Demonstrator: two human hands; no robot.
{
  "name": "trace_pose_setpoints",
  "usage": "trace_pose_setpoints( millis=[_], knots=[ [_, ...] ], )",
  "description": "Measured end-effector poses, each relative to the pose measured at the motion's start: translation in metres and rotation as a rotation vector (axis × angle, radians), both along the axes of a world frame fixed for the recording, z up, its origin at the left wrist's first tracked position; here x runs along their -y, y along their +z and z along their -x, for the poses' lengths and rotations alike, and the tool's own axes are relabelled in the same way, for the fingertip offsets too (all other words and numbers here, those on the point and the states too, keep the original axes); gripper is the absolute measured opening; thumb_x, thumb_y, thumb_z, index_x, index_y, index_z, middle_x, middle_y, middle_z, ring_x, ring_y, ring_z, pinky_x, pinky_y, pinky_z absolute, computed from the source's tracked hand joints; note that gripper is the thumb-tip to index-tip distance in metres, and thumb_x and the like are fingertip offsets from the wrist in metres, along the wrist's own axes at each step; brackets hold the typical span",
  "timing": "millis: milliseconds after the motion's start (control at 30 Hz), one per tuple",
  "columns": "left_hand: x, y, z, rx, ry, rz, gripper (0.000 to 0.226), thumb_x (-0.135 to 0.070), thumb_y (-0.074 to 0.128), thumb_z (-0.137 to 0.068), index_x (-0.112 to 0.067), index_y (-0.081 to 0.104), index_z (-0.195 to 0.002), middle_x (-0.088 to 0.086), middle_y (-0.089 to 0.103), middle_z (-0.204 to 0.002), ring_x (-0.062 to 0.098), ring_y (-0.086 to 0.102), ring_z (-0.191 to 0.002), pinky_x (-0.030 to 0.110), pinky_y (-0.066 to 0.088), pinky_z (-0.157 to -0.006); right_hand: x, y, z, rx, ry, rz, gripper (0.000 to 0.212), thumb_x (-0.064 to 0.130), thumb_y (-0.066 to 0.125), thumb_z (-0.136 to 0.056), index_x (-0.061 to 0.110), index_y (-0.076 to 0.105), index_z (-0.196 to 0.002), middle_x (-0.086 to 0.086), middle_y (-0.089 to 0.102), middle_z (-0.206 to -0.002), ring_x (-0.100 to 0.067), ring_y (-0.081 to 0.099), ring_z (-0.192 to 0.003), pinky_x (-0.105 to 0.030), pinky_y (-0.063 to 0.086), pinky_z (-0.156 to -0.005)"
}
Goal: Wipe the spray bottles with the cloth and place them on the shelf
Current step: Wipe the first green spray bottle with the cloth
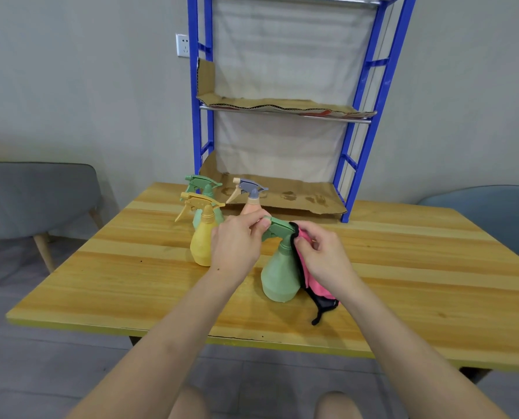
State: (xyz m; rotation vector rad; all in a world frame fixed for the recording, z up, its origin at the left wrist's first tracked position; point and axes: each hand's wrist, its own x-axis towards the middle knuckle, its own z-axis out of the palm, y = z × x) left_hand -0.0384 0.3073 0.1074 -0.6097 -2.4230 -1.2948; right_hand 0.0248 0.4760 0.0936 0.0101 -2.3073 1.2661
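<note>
Holding a pale green spray bottle (279, 273) upright on a wooden table (403, 267), the left hand (237, 246) pinches the front tip of the bottle's green trigger head between thumb and fingers. The right hand (324, 255) is closed on a pink cloth (312, 282) with black edging, pressing it against the bottle's neck and right side; the cloth's lower end trails onto the tabletop beneath that hand. No brand, label or readable writing shows on any bottle.

Just beyond the left hand stand three more bottles, close together: a yellow bottle (202, 240) nearest, a second green bottle (205, 189) behind it, and a peach bottle (250, 204) with a grey-blue trigger head. All are smooth matte plastic with rounded, bell-shaped bodies.

Farther out, past both hands, a blue metal shelf (373, 95) stands on the table's far edge, its levels lined with creased, stained cardboard (282, 195). The lowest and middle levels are bare.

The table is glossy, streaked yellow wood with a yellow front edge close to the forearms. Wide bare tabletop lies to the right of the right hand and to the left of the left hand.
</note>
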Motion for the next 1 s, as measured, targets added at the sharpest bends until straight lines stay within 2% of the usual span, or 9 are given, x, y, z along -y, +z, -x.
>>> trace_pose_setpoints(
  millis=[100,267,333,467,567,700,767,833,1000],
  knots=[
    [-0.001,-0.001,-0.001,-0.001,0.007,-0.012,0.02,-0.034,0.057,-0.105,-0.033,0.076,-0.109,0.001,0.074,-0.083,0.03,0.063,-0.086,0.051,0.053,-0.085,0.004,-0.002,0.005,-0.018,-0.1,-0.071,0.037,0.008,0.053,-0.094,0.034,0.074,-0.11,0.012,0.071,-0.081,-0.012,0.064,-0.078,-0.036,0.053,-0.073],
    [0.001,-0.001,0.0,0.0,0.013,-0.015,0.02,-0.035,0.058,-0.104,-0.033,0.077,-0.111,0.001,0.075,-0.087,0.03,0.064,-0.088,0.051,0.053,-0.085,0.008,0.002,0.011,-0.021,-0.148,-0.167,0.035,0.007,0.053,-0.091,0.031,0.075,-0.104,0.023,0.061,-0.065,-0.007,0.055,-0.066,-0.026,0.041,-0.063],
    [0.002,0.0,0.0,0.009,0.006,-0.007,0.02,-0.036,0.058,-0.104,-0.034,0.077,-0.111,0.0,0.074,-0.085,0.03,0.064,-0.09,0.051,0.052,-0.086,0.0,0.004,0.009,0.013,-0.064,-0.135,0.037,0.005,0.054,-0.095,0.031,0.076,-0.11,0.024,0.067,-0.074,-0.003,0.06,-0.075,-0.024,0.044,-0.07],
    [0.003,0.003,0.0,0.023,-0.012,-0.009,0.02,-0.037,0.058,-0.104,-0.034,0.077,-0.111,0.001,0.077,-0.091,0.029,0.065,-0.093,0.05,0.053,-0.088,-0.022,0.007,0.002,0.065,0.2,-0.029,0.041,0.002,0.055,-0.104,0.029,0.069,-0.132,0.017,0.074,-0.122,-0.005,0.066,-0.119,-0.031,0.05,-0.103],
    [0.003,0.003,0.002,0.028,-0.012,0.0,0.02,-0.038,0.058,-0.104,-0.036,0.076,-0.111,-0.002,0.075,-0.088,0.027,0.064,-0.091,0.051,0.053,-0.087,-0.027,0.003,0.003,0.063,0.232,-0.015,0.04,0.004,0.056,-0.105,0.029,0.068,-0.134,0.014,0.073,-0.127,-0.009,0.064,-0.125,-0.039,0.049,-0.11],
    [0.003,-0.001,0.006,0.02,-0.016,0.031,0.018,-0.038,0.057,-0.104,-0.038,0.075,-0.106,-0.014,0.055,-0.065,0.022,0.051,-0.076,0.049,0.054,-0.083,-0.024,0.003,0.01,0.049,0.075,-0.077,0.02,0.019,0.068,-0.099,0.031,0.078,-0.113,0.017,0.078,-0.105,-0.007,0.071,-0.103,-0.041,0.057,-0.096],
    [0.003,-0.003,0.007,0.019,-0.009,0.02,0.018,-0.037,0.057,-0.104,-0.038,0.075,-0.107,-0.013,0.056,-0.068,0.021,0.052,-0.078,0.049,0.054,-0.083,-0.022,0.003,0.011,-0.006,-0.008,-0.218,0.011,0.028,0.069,-0.099,0.031,0.079,-0.102,0.018,0.077,-0.09,-0.005,0.07,-0.088,-0.034,0.056,-0.084],
    [0.002,-0.002,0.008,0.021,-0.01,0.023,0.018,-0.037,0.057,-0.104,-0.039,0.075,-0.107,-0.011,0.058,-0.071,0.021,0.052,-0.079,0.049,0.054,-0.083,-0.02,0.001,0.01,-0.069,-0.031,-0.326,0.016,0.03,0.064,-0.102,0.029,0.079,-0.097,0.014,0.074,-0.08,-0.01,0.066,-0.077,-0.032,0.053,-0.073],
    [0.001,-0.001,0.009,0.008,-0.019,0.067,0.017,-0.04,0.057,-0.104,-0.042,0.073,-0.103,-0.014,0.059,-0.071,0.021,0.054,-0.079,0.047,0.053,-0.083,-0.029,0.001,0.006,-0.023,0.014,-0.281,0.018,0.028,0.061,-0.104,0.028,0.079,-0.1,0.011,0.074,-0.081,-0.012,0.067,-0.078,-0.036,0.054,-0.074]
  ],
)
